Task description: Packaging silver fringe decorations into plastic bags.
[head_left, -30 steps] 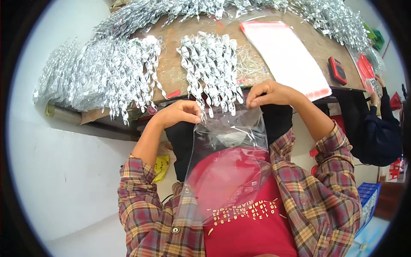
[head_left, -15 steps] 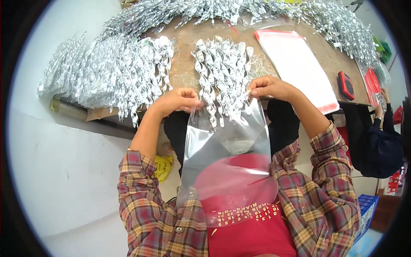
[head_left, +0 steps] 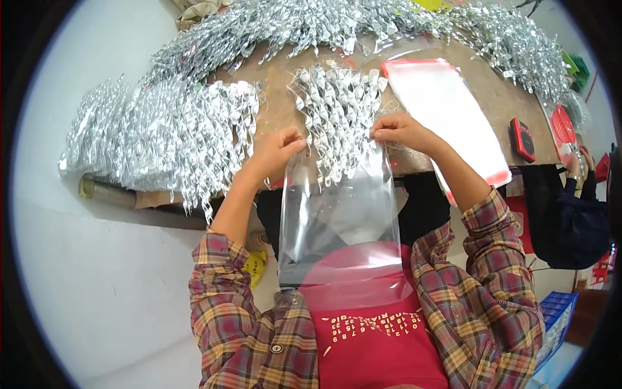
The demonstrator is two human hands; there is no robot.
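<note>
Bag (head_left: 342, 230), transparent, top edge indistinct against silvery spirals (head_left: 341, 117)

At twelve o'clock, silver strips (head_left: 340, 110) partly hide the clear bag (head_left: 350, 214) from me. At three, a co-worker's hands (head_left: 574, 165) look blurred.

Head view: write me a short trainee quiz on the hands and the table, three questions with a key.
1. What do the left hand and right hand both hold?
A) the yellow bag
B) the clear bag
C) the blue crate

2. True or false: the white stack lies to the right of the middle silver strips.

3. Fill in: the small device right of the stack is black and ____.

Key: 1 B; 2 true; 3 red.
</note>
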